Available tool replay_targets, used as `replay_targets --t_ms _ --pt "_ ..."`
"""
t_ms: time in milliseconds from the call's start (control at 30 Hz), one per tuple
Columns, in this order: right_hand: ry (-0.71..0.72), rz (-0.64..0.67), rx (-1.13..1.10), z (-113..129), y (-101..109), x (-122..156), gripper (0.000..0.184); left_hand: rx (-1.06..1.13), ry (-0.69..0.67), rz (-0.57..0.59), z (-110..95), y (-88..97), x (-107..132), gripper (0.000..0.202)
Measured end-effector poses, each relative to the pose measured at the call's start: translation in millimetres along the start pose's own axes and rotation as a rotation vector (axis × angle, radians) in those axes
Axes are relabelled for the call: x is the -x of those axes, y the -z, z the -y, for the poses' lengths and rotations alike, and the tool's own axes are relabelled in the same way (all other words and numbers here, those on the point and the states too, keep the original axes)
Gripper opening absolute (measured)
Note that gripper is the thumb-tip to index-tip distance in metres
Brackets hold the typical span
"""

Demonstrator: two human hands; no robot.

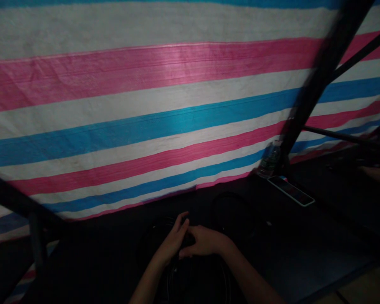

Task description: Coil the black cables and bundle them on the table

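Note:
My left hand [173,241] and my right hand [207,241] meet low in the middle of the view, fingertips close together. Both have bent fingers, closed on a thin black cable [171,276] that is hard to see in the dim light. Its loops hang or lie below and around my hands, showing only as faint shiny lines. Behind my right hand, another dark loop [229,195] rests on the black tabletop [291,249]. The exact grip between the fingers is lost in shadow.
A phone with a pale edge [291,191] lies at the right, beside a clear plastic bottle [270,160]. Dark metal frame posts [316,84] slant up at both sides. A striped tarp [164,122] hangs behind the table. Another person's arm [376,174] shows at the far right.

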State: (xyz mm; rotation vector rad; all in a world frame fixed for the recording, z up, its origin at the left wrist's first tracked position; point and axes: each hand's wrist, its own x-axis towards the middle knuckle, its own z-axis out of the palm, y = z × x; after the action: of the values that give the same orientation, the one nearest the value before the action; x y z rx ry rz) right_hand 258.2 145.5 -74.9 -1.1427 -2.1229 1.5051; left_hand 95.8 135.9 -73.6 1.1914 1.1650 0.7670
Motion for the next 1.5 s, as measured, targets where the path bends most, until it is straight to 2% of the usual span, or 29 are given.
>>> replay_targets --t_ms 100,233,300,400,500,567,667,733,800,867,933,1033,1133,1267,1500 --pt "-0.047 0.022 0.008 4 -4 3 0.031 -0.025 -0.012 0.040 0 -3.5 1 0.066" --pt "0.036 -0.120 0.129 14 -10 16 0.036 0.004 -0.006 0.041 -2 -3.4 2 0.065" --pt "0.071 -0.177 0.139 16 -14 24 0.030 0.050 -0.002 0.065 -2 -2.8 4 0.063" --pt "0.081 -0.225 0.027 10 -16 37 0.020 0.099 0.036 0.151 -2 -5.0 7 0.060" --pt "0.078 -0.339 -0.029 -5 -2 51 0.023 0.120 0.010 0.192 -1 -7.9 3 0.056" --pt "0.048 -0.511 0.003 -19 20 61 0.030 0.137 -0.096 0.094 0 -5.3 -4 0.053" --pt "-0.045 -0.839 0.000 -44 68 76 0.042 0.088 -0.257 -0.176 1 9.6 -18 0.047" --pt "-0.099 -0.930 -0.019 -59 104 84 0.053 -0.033 -0.330 -0.360 3 24.8 -25 0.045" --pt "-0.130 -0.958 -0.012 -72 136 88 0.059 -0.167 -0.369 -0.515 6 40.6 -30 0.044" --pt "-0.163 -0.957 0.001 -83 160 89 0.061 -0.257 -0.384 -0.620 9 54.6 -32 0.042" --pt "-0.196 -0.934 0.021 -93 175 86 0.062 -0.314 -0.389 -0.685 11 66.7 -32 0.038" --pt "-0.234 -0.889 0.069 -110 183 79 0.064 -0.430 -0.382 -0.738 15 83.9 -33 0.035" --pt "-0.254 -0.874 0.150 -124 180 72 0.061 -0.551 -0.359 -0.722 19 101.4 -36 0.031" --pt "-0.251 -0.904 0.260 -135 175 66 0.049 -0.691 -0.328 -0.661 28 116.9 -41 0.031" --pt "-0.162 -0.884 0.300 -136 169 53 0.034 -0.849 -0.319 -0.536 37 111.6 -46 0.040"
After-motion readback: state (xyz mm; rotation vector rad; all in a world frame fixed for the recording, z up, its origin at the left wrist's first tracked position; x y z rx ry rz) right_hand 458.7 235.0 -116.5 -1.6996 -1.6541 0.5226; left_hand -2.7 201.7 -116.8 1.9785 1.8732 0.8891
